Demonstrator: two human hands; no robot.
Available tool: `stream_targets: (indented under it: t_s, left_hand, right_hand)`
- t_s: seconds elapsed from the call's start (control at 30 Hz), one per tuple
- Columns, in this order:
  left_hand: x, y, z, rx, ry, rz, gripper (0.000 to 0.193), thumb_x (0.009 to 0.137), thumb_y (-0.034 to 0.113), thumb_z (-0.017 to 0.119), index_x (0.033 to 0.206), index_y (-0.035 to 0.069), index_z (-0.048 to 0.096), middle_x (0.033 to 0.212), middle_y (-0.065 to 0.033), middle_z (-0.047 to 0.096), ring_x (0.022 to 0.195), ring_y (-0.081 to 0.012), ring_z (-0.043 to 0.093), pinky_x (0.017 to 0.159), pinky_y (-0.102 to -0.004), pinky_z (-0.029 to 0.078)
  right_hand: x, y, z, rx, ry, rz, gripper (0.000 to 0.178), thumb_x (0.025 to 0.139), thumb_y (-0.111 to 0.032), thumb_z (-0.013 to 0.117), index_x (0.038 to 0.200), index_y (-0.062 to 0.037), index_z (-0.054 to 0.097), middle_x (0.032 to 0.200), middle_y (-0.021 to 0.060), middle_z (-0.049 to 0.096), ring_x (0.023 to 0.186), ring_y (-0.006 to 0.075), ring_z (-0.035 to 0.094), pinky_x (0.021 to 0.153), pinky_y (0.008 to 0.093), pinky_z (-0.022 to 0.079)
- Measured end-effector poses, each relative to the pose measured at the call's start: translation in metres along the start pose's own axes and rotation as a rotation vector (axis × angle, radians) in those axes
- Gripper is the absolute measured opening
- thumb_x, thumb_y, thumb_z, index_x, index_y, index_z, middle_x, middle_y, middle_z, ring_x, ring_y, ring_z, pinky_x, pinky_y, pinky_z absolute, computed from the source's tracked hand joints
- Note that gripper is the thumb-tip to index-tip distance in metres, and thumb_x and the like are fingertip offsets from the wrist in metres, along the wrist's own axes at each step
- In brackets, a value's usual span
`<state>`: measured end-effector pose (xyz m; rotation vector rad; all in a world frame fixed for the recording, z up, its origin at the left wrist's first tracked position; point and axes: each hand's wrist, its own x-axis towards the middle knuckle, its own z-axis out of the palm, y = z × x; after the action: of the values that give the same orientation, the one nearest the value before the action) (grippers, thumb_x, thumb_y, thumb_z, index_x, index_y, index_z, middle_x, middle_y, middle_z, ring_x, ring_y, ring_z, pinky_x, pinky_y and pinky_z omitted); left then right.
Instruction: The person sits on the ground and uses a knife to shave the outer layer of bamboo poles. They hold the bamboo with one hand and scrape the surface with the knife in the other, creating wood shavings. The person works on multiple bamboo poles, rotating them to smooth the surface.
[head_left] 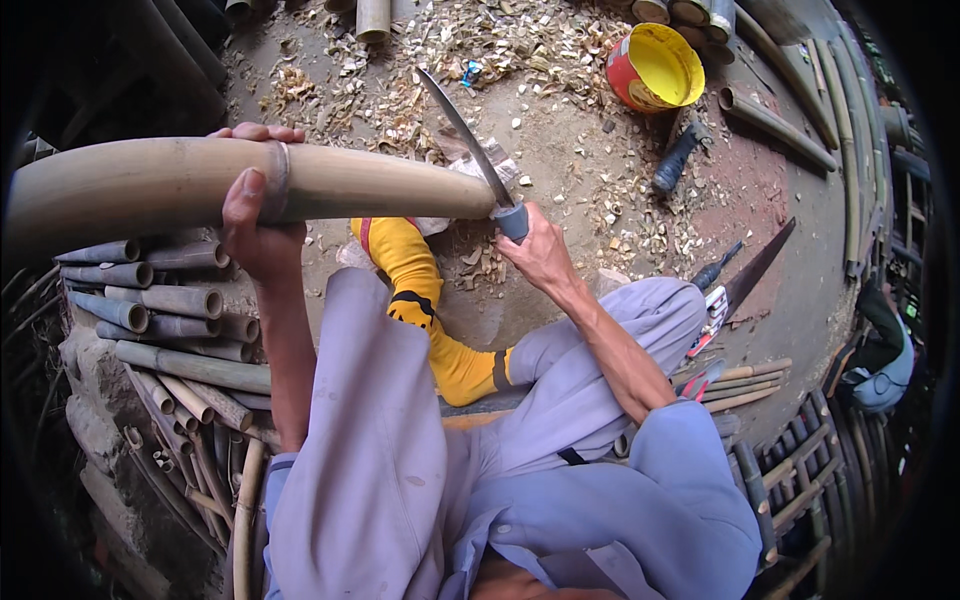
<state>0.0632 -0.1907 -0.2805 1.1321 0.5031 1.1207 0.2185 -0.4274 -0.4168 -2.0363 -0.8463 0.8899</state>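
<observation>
A thick, pale bamboo pole (380, 188) crosses in front of me from the left rim to the middle. My left hand (255, 205) is closed around it near a node ring, thumb on the near side. In my right hand (540, 252) is a knife (468, 135) with a long, slightly curved blade and a grey handle, gripped in closed fingers. The blade points up and away, its base at the bamboo's right end. Whether the edge touches the bamboo I cannot tell.
Wood chips (470, 50) litter the ground ahead. At the far right stands a red and yellow bucket (665, 70), near a dark-handled tool (680, 160). A handsaw (750, 275) lies beyond my right knee. Cut bamboo (170, 300) is stacked at left, close to my yellow boot (405, 260).
</observation>
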Motion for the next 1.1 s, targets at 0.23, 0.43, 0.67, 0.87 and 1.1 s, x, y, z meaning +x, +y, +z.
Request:
stream_targets:
  t_s: [0.23, 0.43, 0.67, 0.87, 1.1]
  left_hand:
    - [-0.003, -0.005, 0.004, 0.003, -0.084, 0.041, 0.056, 0.072, 0.019, 0.057, 0.123, 0.003, 0.039, 0.106, -0.013, 0.05, 0.103, -0.0295, 0.052, 0.102, -0.0503, 0.037]
    - [-0.003, 0.003, 0.011, 0.023, -0.084, 0.103, 0.061, 0.07, 0.018, 0.061, 0.124, 0.003, 0.037, 0.103, -0.015, 0.053, 0.1, -0.0321, 0.056, 0.094, -0.0487, 0.043]
    - [-0.001, 0.003, -0.013, 0.008, -0.221, 0.053, 0.061, 0.072, 0.021, 0.061, 0.126, 0.005, 0.039, 0.108, -0.0118, 0.049, 0.105, -0.0292, 0.05, 0.104, -0.0504, 0.034]
    - [0.005, -0.002, -0.012, -0.011, -0.296, 0.05, 0.063, 0.072, 0.024, 0.066, 0.126, 0.006, 0.04, 0.106, -0.0114, 0.05, 0.105, -0.0286, 0.051, 0.102, -0.0497, 0.035]
    - [0.01, 0.006, -0.021, 0.133, -0.377, 0.096, 0.067, 0.069, 0.029, 0.068, 0.125, 0.004, 0.04, 0.109, -0.013, 0.044, 0.104, -0.0289, 0.045, 0.098, -0.0487, 0.039]
  right_hand:
    - [-0.013, -0.055, -0.026, 0.314, 0.345, -0.29, 0.031, 0.079, -0.011, 0.072, 0.098, -0.0024, 0.05, 0.069, 0.0074, 0.062, 0.059, 0.0146, 0.063, 0.052, 0.0281, 0.05]
    - [0.019, 0.036, 0.019, -0.086, 0.016, 0.037, 0.035, 0.075, -0.016, 0.07, 0.097, 0.0018, 0.048, 0.071, 0.0201, 0.064, 0.066, 0.0333, 0.068, 0.058, 0.0417, 0.052]
    - [-0.003, -0.048, -0.02, 0.274, 0.308, -0.249, 0.029, 0.077, -0.01, 0.072, 0.096, -0.0012, 0.052, 0.073, 0.007, 0.062, 0.062, 0.0154, 0.062, 0.056, 0.027, 0.05]
    - [0.019, 0.04, 0.01, -0.04, -0.02, 0.022, 0.031, 0.077, -0.012, 0.069, 0.097, 0.0013, 0.05, 0.072, 0.0178, 0.064, 0.064, 0.0315, 0.067, 0.055, 0.0357, 0.052]
    - [0.006, -0.032, -0.02, 0.175, 0.145, -0.111, 0.032, 0.076, -0.013, 0.07, 0.1, -0.0007, 0.054, 0.072, 0.0081, 0.063, 0.064, 0.0181, 0.064, 0.056, 0.0287, 0.052]
